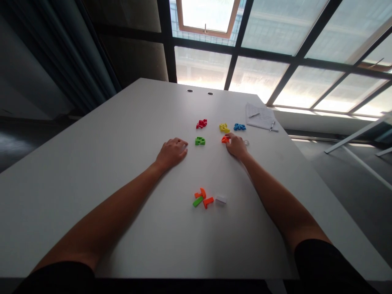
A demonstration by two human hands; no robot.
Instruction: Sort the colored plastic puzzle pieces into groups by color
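My left hand [172, 152] rests on the white table [92, 171] with its fingers curled under, nothing visible in it, just left of a green pile of pieces [200, 141]. My right hand [236, 145] is closed on the orange pile of pieces [225, 139], fingertips pinching at it. Beyond lie a red pile [201, 123], a yellow pile [224, 128] and a blue pile [239, 127]. Nearer to me sits a small cluster: two orange pieces [204, 197], a green piece [197, 201] and a clear white piece [221, 200].
A sheet of paper with a pen [261, 116] lies at the table's far right corner. Two cable holes [199, 92] sit near the far edge. A small clear ring [246, 143] lies right of my right hand. Large windows stand behind the table.
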